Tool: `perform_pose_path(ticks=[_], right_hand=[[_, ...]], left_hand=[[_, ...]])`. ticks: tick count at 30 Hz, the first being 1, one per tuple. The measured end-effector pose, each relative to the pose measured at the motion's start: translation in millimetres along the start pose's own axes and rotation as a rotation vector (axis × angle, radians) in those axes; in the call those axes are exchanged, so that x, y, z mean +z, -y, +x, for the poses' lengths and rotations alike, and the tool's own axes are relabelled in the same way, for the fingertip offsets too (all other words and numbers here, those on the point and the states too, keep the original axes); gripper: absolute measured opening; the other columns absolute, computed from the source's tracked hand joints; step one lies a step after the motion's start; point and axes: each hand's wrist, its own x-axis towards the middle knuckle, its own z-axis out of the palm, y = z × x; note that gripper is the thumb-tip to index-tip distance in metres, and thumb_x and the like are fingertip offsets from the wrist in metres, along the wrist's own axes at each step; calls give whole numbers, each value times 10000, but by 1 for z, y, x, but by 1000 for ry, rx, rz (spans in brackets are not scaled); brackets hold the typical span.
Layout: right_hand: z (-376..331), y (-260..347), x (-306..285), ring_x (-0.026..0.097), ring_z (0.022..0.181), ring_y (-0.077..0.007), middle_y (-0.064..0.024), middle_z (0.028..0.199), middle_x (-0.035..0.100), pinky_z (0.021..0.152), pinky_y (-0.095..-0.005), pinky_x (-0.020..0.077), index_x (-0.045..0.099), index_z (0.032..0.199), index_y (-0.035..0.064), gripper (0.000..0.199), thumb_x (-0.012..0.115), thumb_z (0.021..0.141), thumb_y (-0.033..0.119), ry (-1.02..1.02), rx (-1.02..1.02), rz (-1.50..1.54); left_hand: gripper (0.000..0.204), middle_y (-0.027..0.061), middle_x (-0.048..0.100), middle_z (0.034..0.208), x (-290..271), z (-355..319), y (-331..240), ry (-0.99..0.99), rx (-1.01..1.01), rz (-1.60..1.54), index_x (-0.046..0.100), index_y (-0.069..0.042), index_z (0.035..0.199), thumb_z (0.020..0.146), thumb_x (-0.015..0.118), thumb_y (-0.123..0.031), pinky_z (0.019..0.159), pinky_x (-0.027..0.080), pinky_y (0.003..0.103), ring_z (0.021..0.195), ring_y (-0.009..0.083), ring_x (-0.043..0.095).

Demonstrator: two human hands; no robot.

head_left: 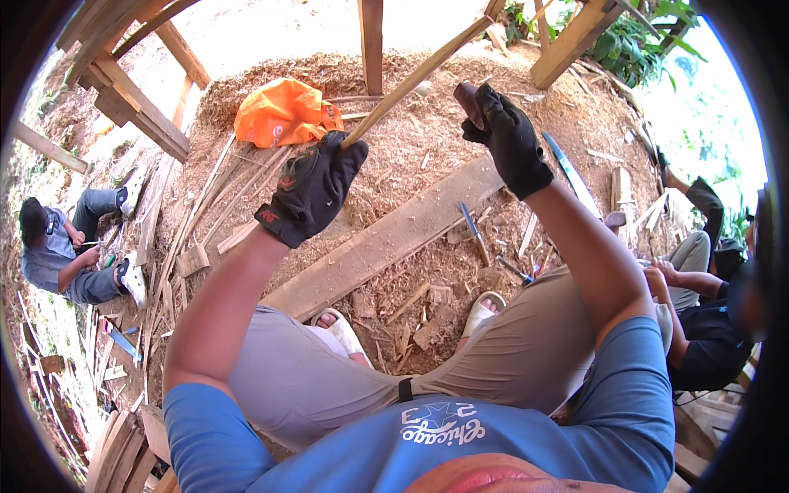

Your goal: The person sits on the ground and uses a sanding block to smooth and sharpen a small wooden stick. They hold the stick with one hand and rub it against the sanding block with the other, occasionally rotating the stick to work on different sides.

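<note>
My left hand (314,187), in a black work glove, is closed round the lower end of a long, thin wooden stick (427,72). The stick slants up and away to the right. Off to the right, my gloved right hand (511,138) is raised and closed on a small reddish-brown block (469,102), whose exact kind I cannot make out. The block is apart from the stick. Below and between my hands, a wide wooden plank (386,232) lies slantwise on the ground, sprinkled with shavings.
An orange bag (283,113) lies beyond my left hand. A saw (569,172) and a narrow blade tool (474,232) rest on shavings to the right. Wooden posts (371,45) stand ahead. One person (57,255) sits at far left, another (711,329) close at right.
</note>
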Motion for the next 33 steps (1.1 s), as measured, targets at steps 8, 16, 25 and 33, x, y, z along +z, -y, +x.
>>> perform_pose_path(ticks=[8, 16, 25, 33], right_hand=[[-24, 34, 37, 606, 862, -137, -70, 1100, 719, 822, -324, 514, 663, 1309, -30, 533, 423, 1155, 421, -104, -358, -204], [-22, 30, 34, 573, 790, -137, -34, 914, 627, 776, -320, 515, 641, 1267, -25, 497, 417, 1162, 406, -169, -427, -200], [-34, 48, 39, 521, 800, -121, 5, 871, 557, 773, -296, 492, 647, 1327, -35, 535, 420, 1162, 421, -99, -477, -90], [-34, 49, 34, 671, 1059, -168, -142, 1286, 659, 904, -334, 584, 547, 1489, -27, 514, 446, 1152, 348, -145, -259, 138]], left_hand=[[205, 186, 759, 1081, 4, -13, -25, 51, -29, 286, 641, -20, 1246, 1074, 590, -119, 733, 588, 446, 925, 339, 758], [512, 157, 637, 1334, 17, -30, -15, 85, 135, 639, 603, -129, 1452, 947, 631, -45, 808, 563, 403, 1134, 262, 686], [332, 71, 733, 1034, 39, -24, -31, -50, 130, 137, 655, -108, 1322, 991, 672, -104, 662, 562, 403, 847, 247, 741], [152, 171, 724, 827, 38, -21, -72, 50, 3, 380, 639, -87, 1088, 1061, 595, -229, 598, 547, 514, 718, 376, 725]])
